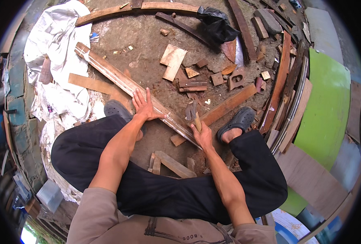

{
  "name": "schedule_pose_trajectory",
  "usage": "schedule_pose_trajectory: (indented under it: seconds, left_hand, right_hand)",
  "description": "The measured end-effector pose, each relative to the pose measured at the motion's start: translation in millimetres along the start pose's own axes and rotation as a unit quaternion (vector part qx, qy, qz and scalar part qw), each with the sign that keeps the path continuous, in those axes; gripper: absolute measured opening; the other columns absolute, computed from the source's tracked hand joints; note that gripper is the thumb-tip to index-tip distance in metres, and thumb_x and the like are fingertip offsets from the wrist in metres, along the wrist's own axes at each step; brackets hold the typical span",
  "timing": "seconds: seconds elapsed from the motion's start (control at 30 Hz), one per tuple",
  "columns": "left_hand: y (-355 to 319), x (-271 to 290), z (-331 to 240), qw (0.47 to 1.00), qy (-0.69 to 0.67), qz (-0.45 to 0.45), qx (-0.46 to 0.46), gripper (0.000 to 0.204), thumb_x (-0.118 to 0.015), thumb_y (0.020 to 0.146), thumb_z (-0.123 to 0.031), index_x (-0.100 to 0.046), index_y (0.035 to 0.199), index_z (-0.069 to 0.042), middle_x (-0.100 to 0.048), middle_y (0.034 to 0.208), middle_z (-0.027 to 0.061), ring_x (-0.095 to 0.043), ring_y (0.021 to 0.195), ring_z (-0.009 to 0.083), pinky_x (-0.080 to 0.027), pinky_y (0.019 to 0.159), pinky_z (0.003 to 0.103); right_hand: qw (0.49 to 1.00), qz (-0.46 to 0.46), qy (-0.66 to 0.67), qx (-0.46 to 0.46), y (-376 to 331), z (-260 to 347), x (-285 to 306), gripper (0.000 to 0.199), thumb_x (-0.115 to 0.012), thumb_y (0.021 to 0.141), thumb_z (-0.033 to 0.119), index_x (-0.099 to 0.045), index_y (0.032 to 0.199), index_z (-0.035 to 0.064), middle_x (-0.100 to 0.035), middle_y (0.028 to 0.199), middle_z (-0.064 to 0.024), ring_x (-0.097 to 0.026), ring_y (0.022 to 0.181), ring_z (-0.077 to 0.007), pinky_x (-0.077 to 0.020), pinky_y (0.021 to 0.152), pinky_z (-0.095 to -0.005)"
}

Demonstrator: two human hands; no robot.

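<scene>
A long wooden plank (115, 77) with whitish streaks lies slantwise between my feet, running from the far left toward the near right. My left hand (144, 106) rests flat on its middle, fingers spread. Closed around a pale wooden handle, my right hand (203, 136) holds a hammer (197, 121) beside the plank's near end. The hammer's dark head points away from me, close to the plank's edge. A reddish board (225, 106) lies crosswise, partly hidden by the plank and the hammer. Another flat tan strip (93, 84) reaches under the plank at the left.
Wood offcuts (192, 85) and a pale board piece (173, 61) litter the ground ahead. A saw blade (239, 53) lies near a black plastic bag (217, 24). White sheeting (58, 40) spreads at left. Long boards (276, 81) and a green panel (325, 105) line the right.
</scene>
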State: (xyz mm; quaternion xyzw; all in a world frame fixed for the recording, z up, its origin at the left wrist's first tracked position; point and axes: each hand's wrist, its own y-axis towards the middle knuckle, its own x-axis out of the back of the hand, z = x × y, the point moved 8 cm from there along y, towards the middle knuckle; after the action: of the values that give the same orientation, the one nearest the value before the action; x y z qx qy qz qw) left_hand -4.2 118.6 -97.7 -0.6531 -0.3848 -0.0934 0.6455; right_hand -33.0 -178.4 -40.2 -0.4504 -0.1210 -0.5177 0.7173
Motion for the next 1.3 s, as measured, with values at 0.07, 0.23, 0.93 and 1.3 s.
schedule_pose_trajectory:
  seconds: [0.07,0.23,0.93,1.3]
  left_hand:
    - [6.7,-3.8,6.2,1.000,0.007,0.019,0.007,0.167,-0.074,0.045,-0.085,0.028,0.147,-0.001,0.028,0.145,0.0437,0.030,0.135,0.0560,0.011,0.110,0.065]
    - [12.8,-7.7,5.8,0.997,0.028,0.061,0.038,0.168,-0.074,0.045,-0.085,0.032,0.145,-0.002,0.029,0.144,0.0440,0.032,0.134,0.0560,0.011,0.109,0.066]
    - [10.3,-2.7,2.6,0.996,0.019,0.085,0.035,0.163,-0.076,0.050,-0.081,0.033,0.145,-0.004,0.032,0.144,0.0429,0.034,0.134,0.0551,0.013,0.109,0.066]
    - [10.0,1.3,1.7,0.996,0.007,0.087,0.035,0.163,-0.077,0.051,-0.079,0.031,0.146,-0.004,0.031,0.144,0.0423,0.033,0.135,0.0550,0.012,0.109,0.065]
  right_hand:
    - [0.998,0.044,0.041,-0.017,9.8,16.5,5.9,0.035,-0.067,0.088,0.035,-0.060,0.097,0.0013,-0.065,0.087,-0.0285,-0.062,0.087,-0.0479,-0.0477,0.074,-0.0507]
    - [0.992,0.115,0.041,0.024,14.2,27.2,-12.6,0.035,-0.061,0.086,0.030,-0.060,0.101,-0.0018,-0.065,0.087,-0.0303,-0.063,0.088,-0.0476,-0.0491,0.077,-0.0508]
    - [0.989,0.133,-0.064,-0.020,23.5,4.8,-17.8,0.039,-0.061,0.080,0.033,-0.065,0.091,-0.0041,-0.064,0.081,-0.0302,-0.066,0.081,-0.0448,-0.0510,0.075,-0.0486]
    - [0.980,0.172,-0.101,0.012,48.4,49.0,-27.2,0.038,-0.062,0.080,0.031,-0.065,0.095,-0.0041,-0.066,0.086,-0.0304,-0.066,0.086,-0.0455,-0.0512,0.079,-0.0482]
